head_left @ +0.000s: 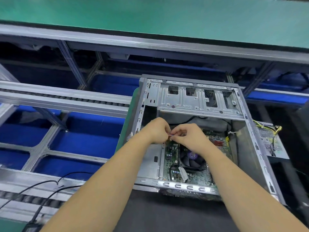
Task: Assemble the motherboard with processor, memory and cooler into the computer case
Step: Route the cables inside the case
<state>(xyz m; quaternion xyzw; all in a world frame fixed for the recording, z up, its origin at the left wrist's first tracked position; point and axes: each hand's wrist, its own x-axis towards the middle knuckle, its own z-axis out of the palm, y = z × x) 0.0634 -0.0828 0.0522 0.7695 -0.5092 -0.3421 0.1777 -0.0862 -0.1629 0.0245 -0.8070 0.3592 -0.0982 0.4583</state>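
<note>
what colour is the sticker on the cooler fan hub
Purple, on the cooler fan; seen in the head view.

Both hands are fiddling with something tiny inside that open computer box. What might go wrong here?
1. The small red part pinched between the left hand and right hand may slip and drop onto the motherboard below.
2. The right forearm hangs over the cooler fan and might knock it.
3. Wrists may scrape the computer case and its bare metal edges.

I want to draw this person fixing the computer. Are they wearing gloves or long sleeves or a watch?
No. The left hand and right hand are bare, with no gloves. Both forearms are uncovered as far as the picture shows, so no sleeves appear. No watch, ring or bracelet shows on either wrist.
</note>
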